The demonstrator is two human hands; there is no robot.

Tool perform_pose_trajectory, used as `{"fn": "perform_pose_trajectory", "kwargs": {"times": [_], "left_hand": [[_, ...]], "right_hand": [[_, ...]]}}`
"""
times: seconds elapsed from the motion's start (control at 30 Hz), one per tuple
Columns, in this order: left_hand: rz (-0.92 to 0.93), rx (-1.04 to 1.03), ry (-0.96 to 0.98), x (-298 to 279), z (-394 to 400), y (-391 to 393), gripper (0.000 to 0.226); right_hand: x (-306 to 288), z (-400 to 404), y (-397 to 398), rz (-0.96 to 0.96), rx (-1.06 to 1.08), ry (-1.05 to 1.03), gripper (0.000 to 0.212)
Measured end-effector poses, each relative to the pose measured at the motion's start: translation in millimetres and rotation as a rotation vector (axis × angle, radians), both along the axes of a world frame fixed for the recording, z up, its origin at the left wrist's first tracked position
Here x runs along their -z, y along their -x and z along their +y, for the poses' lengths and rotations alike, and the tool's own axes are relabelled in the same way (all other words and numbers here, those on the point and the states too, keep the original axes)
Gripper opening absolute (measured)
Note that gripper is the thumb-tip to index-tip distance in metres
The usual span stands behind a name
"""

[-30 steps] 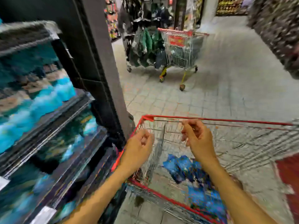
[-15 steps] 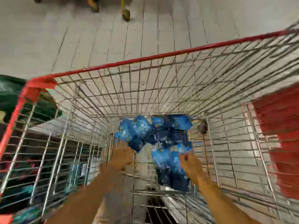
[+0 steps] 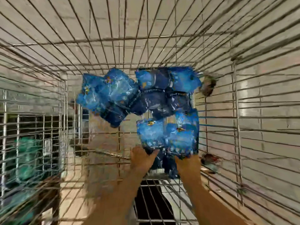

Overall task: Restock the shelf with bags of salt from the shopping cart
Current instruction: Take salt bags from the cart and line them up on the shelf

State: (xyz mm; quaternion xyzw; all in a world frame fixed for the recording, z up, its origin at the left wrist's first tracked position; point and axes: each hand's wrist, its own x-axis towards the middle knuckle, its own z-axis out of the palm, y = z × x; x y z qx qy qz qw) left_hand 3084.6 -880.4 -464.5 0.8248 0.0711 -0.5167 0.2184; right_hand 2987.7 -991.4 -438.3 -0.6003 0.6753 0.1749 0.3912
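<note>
Deep in the silver wire shopping cart (image 3: pixel 243 111), the left hand (image 3: pixel 142 159) and right hand (image 3: pixel 188 163) each pinch the near edge of a glossy blue salt bag (image 3: pixel 151 135), likely to lift both shelfward; the remaining blue bags (image 3: pixel 113 95) lie beyond the grip.

The wire shopping cart (image 3: pixel 162 46) carries the load: its metal grid walls rise on all sides and pale floor tiles (image 3: pixel 48 17) show through the mesh. On the cart's wire bottom lies a loose heap of blue salt bags (image 3: pixel 138 98), overlapping one another, bright blue ones at the left and far right, darker ones in the middle. Two more bright blue bags (image 3: pixel 168 137) lie side by side, touching, at the near end of the heap.
</note>
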Motion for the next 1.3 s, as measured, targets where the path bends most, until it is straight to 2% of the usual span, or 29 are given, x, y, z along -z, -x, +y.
{"fn": "perform_pose_trajectory", "kwargs": {"times": [0.1,0.2,0.3,0.43,0.57,0.63,0.67,0.77,0.9,1.03,1.1,1.17,1.2,1.3], "left_hand": [[-0.097,-0.095,-0.045,7.0,-10.6,14.5,0.082],[-0.172,-0.209,-0.079,8.0,-23.3,29.8,0.083],[-0.174,-0.275,-0.183,8.6,-27.9,36.1,0.085],[-0.159,-0.214,-0.186,8.7,-23.7,37.7,0.062],[-0.132,-0.198,-0.109,-1.7,-4.8,31.0,0.035],[-0.086,-0.237,-0.087,-15.3,9.4,14.9,0.025],[-0.079,-0.273,-0.077,-25.3,17.4,5.3,0.026],[-0.049,-0.383,-0.007,-67.7,40.4,-24.1,0.035],[-0.035,-0.528,0.108,-143.7,64.6,-65.3,0.053],[-0.056,-0.678,0.272,-238.5,88.2,-98.2,0.066],[-0.130,-0.734,0.315,-290.4,103.6,-109.7,0.061],[-0.234,-0.798,0.334,-343.0,125.9,-114.1,0.051],[-0.272,-0.849,0.365,-366.3,138.3,-113.3,0.053],[-0.371,-0.936,0.512,-436.3,180.5,-99.9,0.061]], "right_hand": [[13.9,3.9,5.8,-0.068,0.057,0.063,0.051],[16.8,9.2,7.9,-0.071,0.084,0.121,0.043],[13.4,16.2,11.4,-0.091,0.026,0.191,0.047],[6.6,30.9,10.6,-0.147,-0.076,0.254,0.054],[1.0,33.2,6.4,-0.209,0.040,0.154,0.067],[-8.5,29.0,3.3,-0.241,0.088,0.076,0.061],[-16.7,26.8,1.5,-0.244,0.095,0.021,0.058],[-52.6,19.9,-7.6,-0.272,0.068,-0.103,0.051],[-117.7,15.4,-34.1,-0.334,-0.016,-0.166,0.043],[-201.6,25.2,-68.0,-0.509,-0.081,-0.196,0.046],[-244.6,33.8,-85.0,-0.608,-0.091,-0.194,0.051],[-286.5,45.3,-98.5,-0.667,-0.112,-0.233,0.068],[-307.7,51.2,-104.0,-0.701,-0.136,-0.248,0.072],[-376.4,77.7,-107.9,-0.859,-0.198,-0.227,0.048]]}}
